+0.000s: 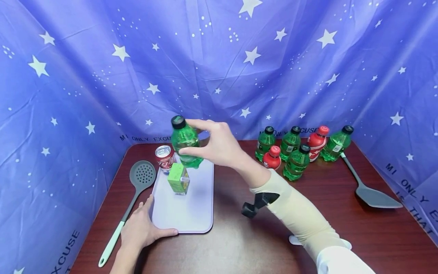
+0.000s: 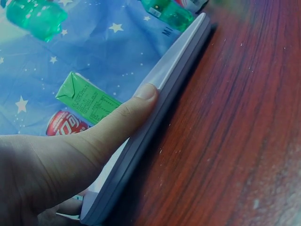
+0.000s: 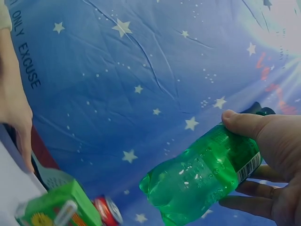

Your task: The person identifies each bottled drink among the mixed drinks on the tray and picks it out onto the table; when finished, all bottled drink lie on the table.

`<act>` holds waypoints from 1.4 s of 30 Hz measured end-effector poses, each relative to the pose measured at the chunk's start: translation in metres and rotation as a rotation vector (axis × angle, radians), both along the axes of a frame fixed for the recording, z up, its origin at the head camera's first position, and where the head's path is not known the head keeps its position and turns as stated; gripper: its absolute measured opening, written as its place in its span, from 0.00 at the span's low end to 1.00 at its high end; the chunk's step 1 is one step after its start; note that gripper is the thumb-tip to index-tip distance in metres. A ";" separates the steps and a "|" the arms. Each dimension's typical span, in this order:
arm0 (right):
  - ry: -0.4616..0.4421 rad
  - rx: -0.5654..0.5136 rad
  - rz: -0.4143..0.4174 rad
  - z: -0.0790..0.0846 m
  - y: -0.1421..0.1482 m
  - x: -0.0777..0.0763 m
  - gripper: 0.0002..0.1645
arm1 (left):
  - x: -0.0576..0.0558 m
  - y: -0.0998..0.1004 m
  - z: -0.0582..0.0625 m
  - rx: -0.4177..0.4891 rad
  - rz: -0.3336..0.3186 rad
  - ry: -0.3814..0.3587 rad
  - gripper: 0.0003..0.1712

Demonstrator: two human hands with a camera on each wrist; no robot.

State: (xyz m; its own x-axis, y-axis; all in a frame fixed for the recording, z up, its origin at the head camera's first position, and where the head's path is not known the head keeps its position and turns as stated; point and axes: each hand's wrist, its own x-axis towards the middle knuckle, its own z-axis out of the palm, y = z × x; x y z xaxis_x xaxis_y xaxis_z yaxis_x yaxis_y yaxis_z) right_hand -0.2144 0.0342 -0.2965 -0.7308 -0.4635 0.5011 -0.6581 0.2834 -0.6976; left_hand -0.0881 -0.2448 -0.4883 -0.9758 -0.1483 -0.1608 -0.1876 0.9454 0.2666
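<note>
My right hand (image 1: 220,142) grips a green soda bottle (image 1: 185,139) with a black cap and holds it up over the far part of a pale lilac tray (image 1: 196,213). In the right wrist view, thumb and fingers wrap the bottle (image 3: 197,176) near its label. On the tray stand a red soda can (image 1: 164,158) and a green drink carton (image 1: 179,179). My left hand (image 1: 140,226) rests at the tray's near left corner, thumb along the near rim, the other fingers by the left side. In the left wrist view, the thumb lies straight over the tray's edge (image 2: 183,56).
Left of the tray lies a grey slotted skimmer (image 1: 142,175) with a mint handle. At the back right stand several green bottles (image 1: 296,163) and red bottles (image 1: 317,144). A grey spatula (image 1: 376,197) lies at the far right. A starry blue cloth (image 1: 212,68) surrounds the table.
</note>
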 end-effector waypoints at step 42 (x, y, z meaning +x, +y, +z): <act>0.199 0.054 -0.652 0.023 0.220 0.012 0.37 | 0.003 0.000 0.001 0.006 -0.013 0.042 0.96</act>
State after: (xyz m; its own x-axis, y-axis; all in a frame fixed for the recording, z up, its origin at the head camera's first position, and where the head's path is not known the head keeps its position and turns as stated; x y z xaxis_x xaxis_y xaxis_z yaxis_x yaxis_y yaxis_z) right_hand -0.2028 0.2539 -0.2739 -0.7656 0.0123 0.6432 -0.4553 0.6960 -0.5553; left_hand -0.0852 -0.2443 -0.4875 -0.9835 -0.1350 -0.1205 -0.1641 0.9460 0.2797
